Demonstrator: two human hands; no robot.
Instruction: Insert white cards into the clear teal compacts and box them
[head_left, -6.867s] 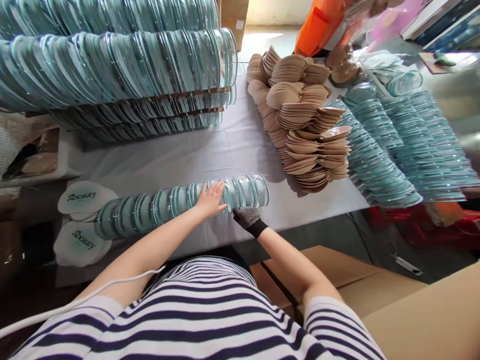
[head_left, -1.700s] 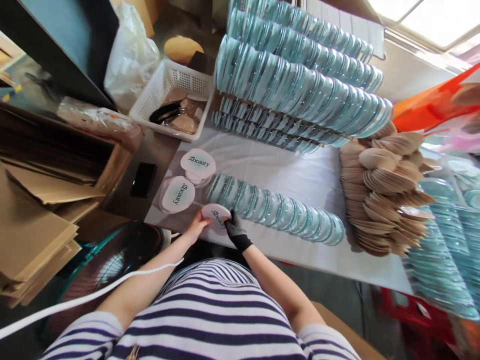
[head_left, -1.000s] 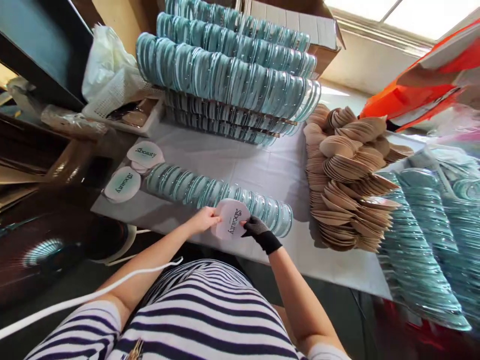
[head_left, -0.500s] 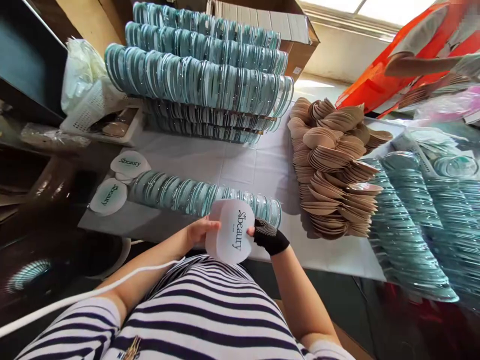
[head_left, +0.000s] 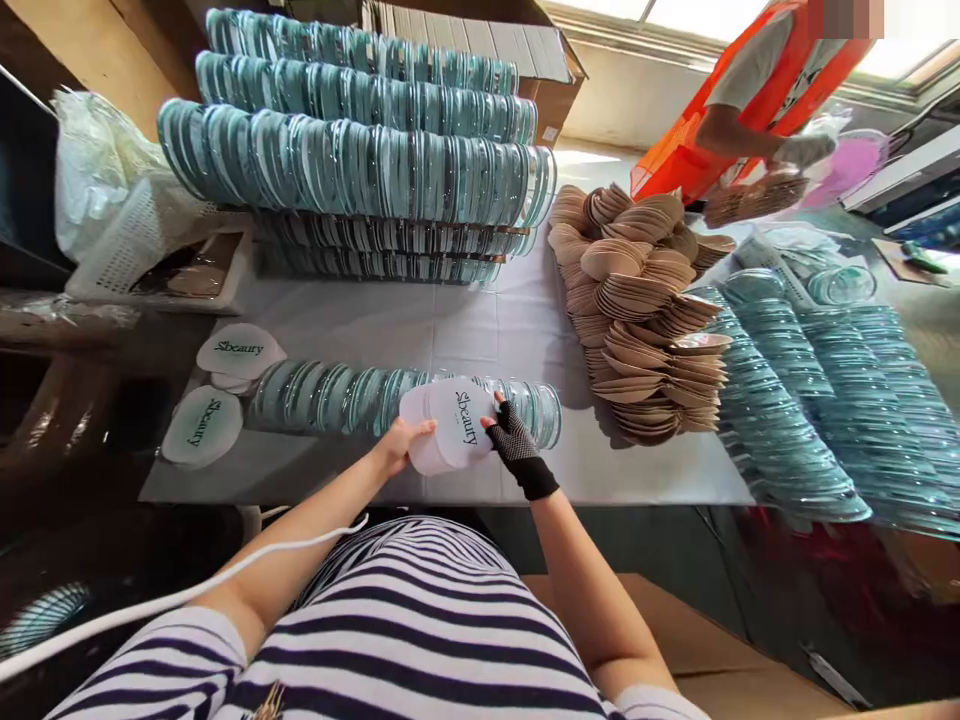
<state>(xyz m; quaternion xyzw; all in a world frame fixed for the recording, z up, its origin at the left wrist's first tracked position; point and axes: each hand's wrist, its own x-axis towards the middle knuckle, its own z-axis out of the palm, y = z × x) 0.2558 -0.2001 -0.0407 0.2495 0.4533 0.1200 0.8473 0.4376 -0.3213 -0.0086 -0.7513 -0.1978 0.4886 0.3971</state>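
White cloth covers the tabletop, which stands in a cluttered packing room with daylight coming in at the far side. Both of the person's hands meet at the near edge, around its middle, and between them they hold a white printed card with dark lettering, raised just above the cloth. The bare left hand pinches the card's left rim with curled fingers. The right hand, in a dark dotted glove, grips the right rim with thumb and fingertips. Just behind the card, a row of clear teal cases lies on its side along the near edge. Two small stacks of matching cards rest at the near left corner, beside the row's left end. Tall banks of teal cases fill the far left part, and a heap of beige pads sits right of the middle. More teal cases fan out along the right edge. Off the left edge stands a white basket. At the far right corner, another person in an orange vest holds some beige pads in one hand.
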